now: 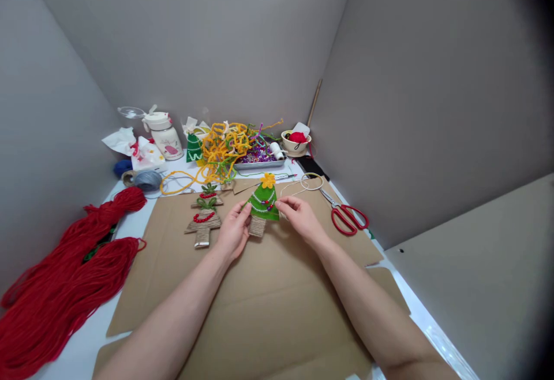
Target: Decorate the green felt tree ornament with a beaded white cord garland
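Note:
My left hand [236, 228] grips a green felt Christmas tree [265, 202] by its lower left side, thumb in front. The tree has a yellow flower on top, white stitched garlands with small coloured beads, and a twine-wrapped trunk. At its right edge, my right hand [300, 216] pinches with thumb and forefinger; whether a thread is also between them I cannot tell. Left of my hands, a twine-wrapped tree [202, 222] with red beads and a green bow lies on the cardboard, with a similar one partly hidden behind it.
Red-handled scissors [346, 216] lie right on the cardboard sheet [259, 305]. Red yarn [82, 264] fills the left side. Behind stand a white bottle [165, 137], a bead tray [260, 164] beside tangled yellow yarn [225, 146], and a bowl [295, 145]. Grey walls enclose the table.

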Action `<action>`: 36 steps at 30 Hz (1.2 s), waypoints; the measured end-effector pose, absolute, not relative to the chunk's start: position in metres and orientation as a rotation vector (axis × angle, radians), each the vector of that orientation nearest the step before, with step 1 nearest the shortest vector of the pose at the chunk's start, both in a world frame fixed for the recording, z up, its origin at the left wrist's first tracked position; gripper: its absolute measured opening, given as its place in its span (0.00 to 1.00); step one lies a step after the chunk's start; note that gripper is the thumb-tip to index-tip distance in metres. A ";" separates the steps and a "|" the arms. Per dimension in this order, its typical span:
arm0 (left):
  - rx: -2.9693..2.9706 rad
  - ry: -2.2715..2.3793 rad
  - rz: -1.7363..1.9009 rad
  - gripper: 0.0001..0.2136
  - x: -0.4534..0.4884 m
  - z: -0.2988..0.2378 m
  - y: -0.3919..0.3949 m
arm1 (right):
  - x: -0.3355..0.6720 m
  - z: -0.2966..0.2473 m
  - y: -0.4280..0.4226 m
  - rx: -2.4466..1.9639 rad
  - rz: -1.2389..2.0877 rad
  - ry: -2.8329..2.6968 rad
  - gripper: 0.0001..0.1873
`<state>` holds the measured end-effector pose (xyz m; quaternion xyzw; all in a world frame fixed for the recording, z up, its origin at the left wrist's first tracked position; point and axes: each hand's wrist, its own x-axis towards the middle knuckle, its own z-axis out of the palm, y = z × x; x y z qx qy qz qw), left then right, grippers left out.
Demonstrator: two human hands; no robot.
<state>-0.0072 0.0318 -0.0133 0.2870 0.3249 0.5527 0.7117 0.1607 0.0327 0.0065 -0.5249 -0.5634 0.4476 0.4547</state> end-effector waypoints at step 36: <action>0.680 0.675 1.240 0.13 -0.004 -0.014 0.029 | 0.157 0.002 0.026 -1.242 1.084 -1.391 0.17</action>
